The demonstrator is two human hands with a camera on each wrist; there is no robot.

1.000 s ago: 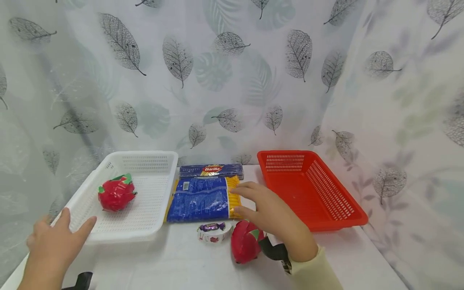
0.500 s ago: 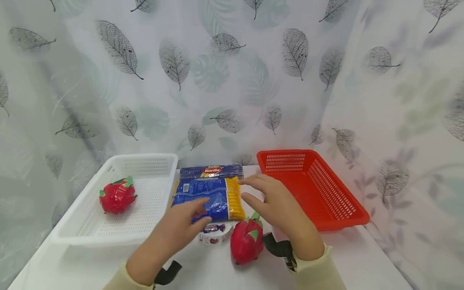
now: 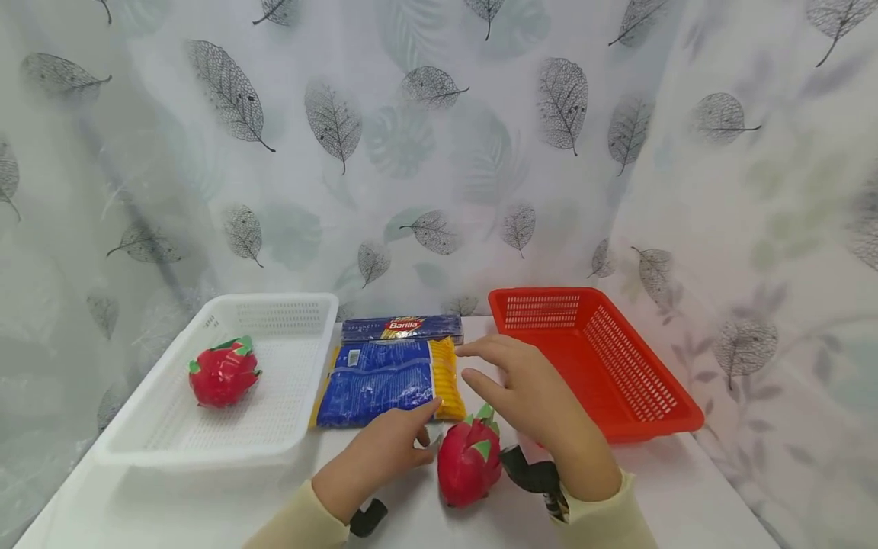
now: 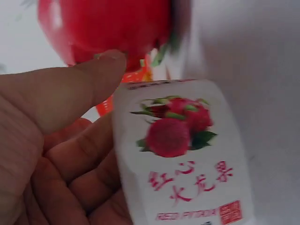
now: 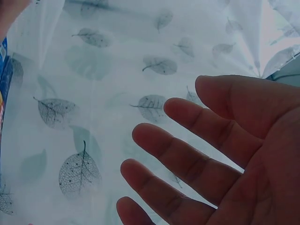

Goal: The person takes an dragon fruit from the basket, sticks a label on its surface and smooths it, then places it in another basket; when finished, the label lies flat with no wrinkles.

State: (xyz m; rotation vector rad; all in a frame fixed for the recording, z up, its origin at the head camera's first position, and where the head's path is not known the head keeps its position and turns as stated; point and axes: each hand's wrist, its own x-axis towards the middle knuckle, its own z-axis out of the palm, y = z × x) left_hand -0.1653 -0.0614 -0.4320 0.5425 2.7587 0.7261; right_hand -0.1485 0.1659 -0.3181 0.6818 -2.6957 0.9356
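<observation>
One dragon fruit (image 3: 222,375) already sits in the white basket (image 3: 288,389), second fruit (image 3: 468,469) and pasta bag (image 3: 377,381) left out on the counter (image 3: 206,515), left grip (image 3: 387,450) at the white label (image 4: 183,136) beside that fruit, can't tell if holding, right grip (image 3: 531,385) wide with nothing in it.

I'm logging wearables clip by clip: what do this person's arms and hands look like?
The left hand and right hand are bare, without gloves. Pale yellow sleeves reach both wrists. A curved black piece shows beside each wrist; how it fastens is hard to make out.
</observation>
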